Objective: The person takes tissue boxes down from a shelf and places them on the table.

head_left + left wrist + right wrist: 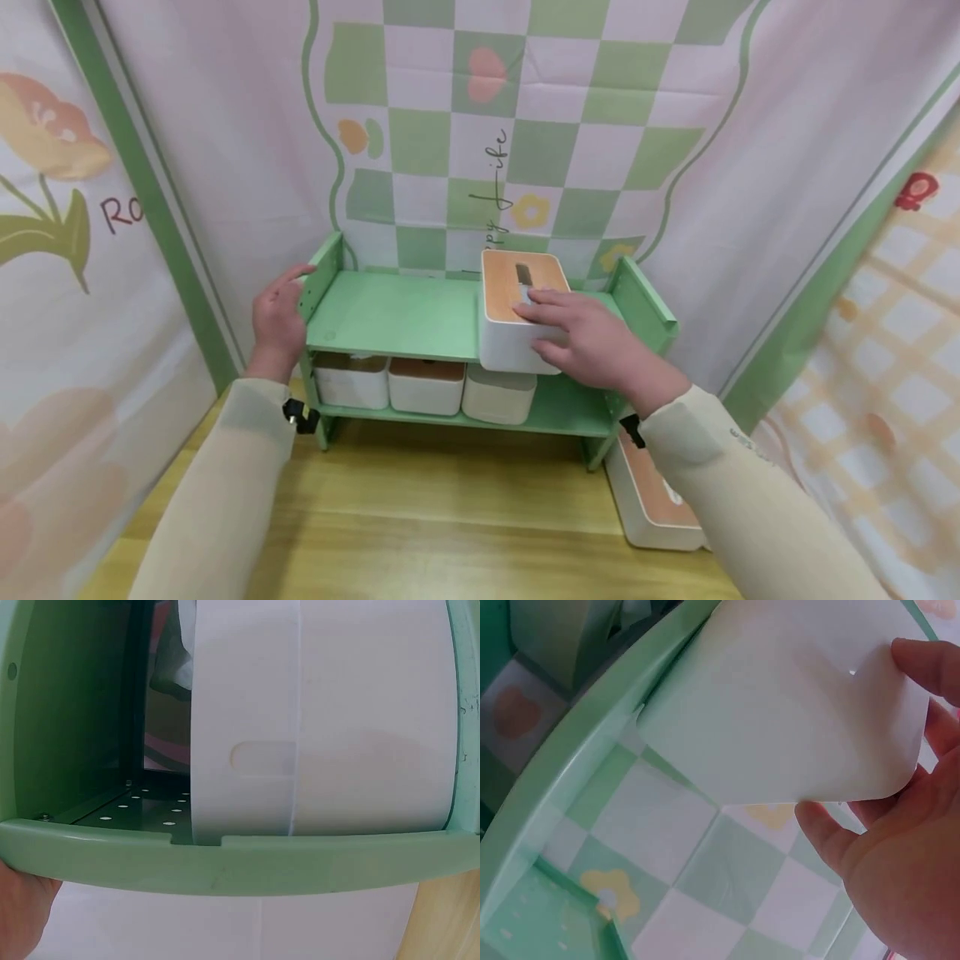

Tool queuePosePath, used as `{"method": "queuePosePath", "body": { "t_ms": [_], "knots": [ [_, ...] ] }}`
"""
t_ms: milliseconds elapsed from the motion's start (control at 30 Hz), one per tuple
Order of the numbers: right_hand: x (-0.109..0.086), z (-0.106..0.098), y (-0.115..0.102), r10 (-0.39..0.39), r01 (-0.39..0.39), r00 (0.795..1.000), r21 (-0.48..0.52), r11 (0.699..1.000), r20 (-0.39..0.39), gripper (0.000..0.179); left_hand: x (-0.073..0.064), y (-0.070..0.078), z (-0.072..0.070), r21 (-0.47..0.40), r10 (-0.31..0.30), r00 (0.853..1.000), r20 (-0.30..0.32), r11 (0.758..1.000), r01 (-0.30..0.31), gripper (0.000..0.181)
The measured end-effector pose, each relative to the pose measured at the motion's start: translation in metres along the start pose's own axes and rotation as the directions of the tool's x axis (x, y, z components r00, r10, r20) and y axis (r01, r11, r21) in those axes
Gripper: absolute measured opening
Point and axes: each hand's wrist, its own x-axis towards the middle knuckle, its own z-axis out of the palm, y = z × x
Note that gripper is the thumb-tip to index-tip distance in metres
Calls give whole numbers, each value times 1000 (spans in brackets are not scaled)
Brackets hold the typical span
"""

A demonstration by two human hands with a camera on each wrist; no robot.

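Note:
A green two-tier shelf (pixel 390 312) stands against the back curtain. My left hand (pixel 279 321) grips its left side panel (pixel 322 275) near the top; in the left wrist view only a little of that hand (pixel 26 907) shows behind the green frame. My right hand (pixel 585 333) holds a white tissue box (pixel 517 346) with a wood-coloured lid and a dark slot, at the right part of the top shelf. Its fingers lie over the lid and the thumb is on the side. The right wrist view shows the box's white face (pixel 780 720), tilted, with fingers round one corner.
On the lower tier three lidded boxes stand in a row: a white one (pixel 352 387), another white one (pixel 426 392) and a cream one (pixel 498 400). A further wood-lidded box (pixel 660 537) sits on the wooden floor (pixel 450 517), right of the shelf. Printed curtains enclose the sides.

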Motion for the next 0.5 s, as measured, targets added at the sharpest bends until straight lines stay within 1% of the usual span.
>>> {"method": "queuePosePath", "body": {
  "t_ms": [167,233,300,400,433,500],
  "knots": [
    [-6,-2,3,22,-23,999,10,1000,27,50,0,-1,-2,-6,13,1000,-1,1000,-13,45],
    [-9,-2,5,33,-34,999,54,998,31,53,0,-2,-3,-7,11,1000,0,1000,-11,45],
    [-12,-2,9,60,-62,998,118,991,27,60,0,-2,-3,-5,10,1000,0,1000,-10,45],
    [-18,-1,17,115,-112,993,186,976,-2,69,1,-2,-3,-10,9,1000,5,1000,-9,45],
    [-21,-1,20,126,-123,992,183,975,-6,70,1,-2,-2,-9,7,1000,7,1000,-7,45],
    [-25,-1,24,133,-131,991,142,981,-8,70,2,-2,-2,-6,5,1000,5,1000,-5,44]
  ]
}}
